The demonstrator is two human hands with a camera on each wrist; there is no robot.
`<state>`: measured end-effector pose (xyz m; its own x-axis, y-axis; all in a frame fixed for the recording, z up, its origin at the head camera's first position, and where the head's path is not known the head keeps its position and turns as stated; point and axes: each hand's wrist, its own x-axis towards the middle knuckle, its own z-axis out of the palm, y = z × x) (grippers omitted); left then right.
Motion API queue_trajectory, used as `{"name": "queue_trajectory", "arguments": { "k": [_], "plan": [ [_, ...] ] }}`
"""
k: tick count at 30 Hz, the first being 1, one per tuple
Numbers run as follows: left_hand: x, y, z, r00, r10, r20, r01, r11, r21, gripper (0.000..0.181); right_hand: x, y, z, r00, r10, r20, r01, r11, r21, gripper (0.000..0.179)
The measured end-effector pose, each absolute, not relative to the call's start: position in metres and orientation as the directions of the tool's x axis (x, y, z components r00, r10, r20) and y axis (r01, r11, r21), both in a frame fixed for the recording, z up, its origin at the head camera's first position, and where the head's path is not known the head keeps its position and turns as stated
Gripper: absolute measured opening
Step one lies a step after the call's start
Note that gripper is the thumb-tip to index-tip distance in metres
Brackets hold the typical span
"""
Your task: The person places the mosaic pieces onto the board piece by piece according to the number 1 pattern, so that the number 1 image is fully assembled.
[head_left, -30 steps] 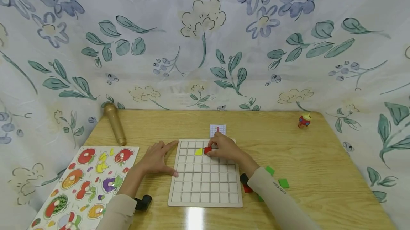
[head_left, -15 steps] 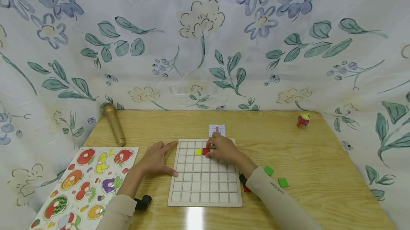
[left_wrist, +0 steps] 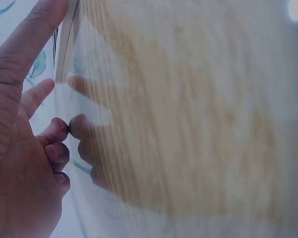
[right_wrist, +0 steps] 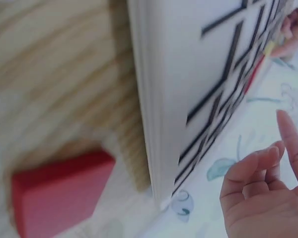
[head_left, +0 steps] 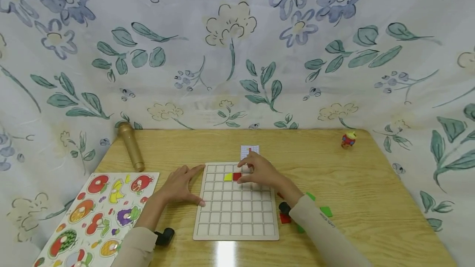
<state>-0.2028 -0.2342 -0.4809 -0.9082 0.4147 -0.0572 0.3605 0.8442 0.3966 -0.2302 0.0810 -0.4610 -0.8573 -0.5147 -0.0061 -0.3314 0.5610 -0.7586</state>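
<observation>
A pale square-grid board (head_left: 235, 218) lies flat on the wooden table. On its upper part a red square tile (head_left: 237, 177) sits right beside a yellow tile (head_left: 228, 177) with a slanted corner. My right hand (head_left: 262, 173) hovers over the board's upper right, thumb and index finger parted close to the red tile; in the right wrist view nothing is between them. Against the board's left edge (left_wrist: 67, 47) my left hand (head_left: 178, 186) rests its spread thumb and index finger, while its other fingers bend in loosely.
A small printed grid card (head_left: 245, 150) lies beyond the board. To the right are several green tiles (head_left: 326, 211) and a loose red tile (head_left: 285, 218). A fruit puzzle board (head_left: 87, 217) and a gold cylinder (head_left: 131, 147) are at left, a small toy figure (head_left: 348, 139) back right.
The red tile has slid left until beside the yellow one. My right thumb and index finger have let go of it and parted. The left hand stays at the board's edge.
</observation>
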Motion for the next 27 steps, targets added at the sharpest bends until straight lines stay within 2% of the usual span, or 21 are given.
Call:
{"name": "queue_trajectory", "arguments": {
  "k": [5,13,20,27],
  "plan": [
    [-0.202,-0.235,-0.482,-0.907,0.417,-0.058,0.361,0.841,0.404,0.117,-0.229,0.093,-0.456,-0.860,-0.510,-0.005,-0.303,0.518,-0.800,0.054],
    [-0.203,-0.235,-0.481,-0.908,0.413,-0.066,0.355,0.845,0.401,0.118,-0.224,0.113,-0.455,-0.899,-0.432,-0.063,-0.166,0.471,-0.866,0.051],
    [-0.203,-0.235,-0.482,-0.910,0.409,-0.067,0.349,0.844,0.406,0.117,-0.221,0.126,-0.454,-0.886,-0.463,-0.011,-0.245,0.488,-0.838,0.051],
    [-0.203,-0.235,-0.480,-0.910,0.408,-0.073,0.344,0.841,0.417,0.117,-0.217,0.139,-0.456,-0.894,-0.447,-0.025,-0.227,0.501,-0.835,0.047]
  ]
}}
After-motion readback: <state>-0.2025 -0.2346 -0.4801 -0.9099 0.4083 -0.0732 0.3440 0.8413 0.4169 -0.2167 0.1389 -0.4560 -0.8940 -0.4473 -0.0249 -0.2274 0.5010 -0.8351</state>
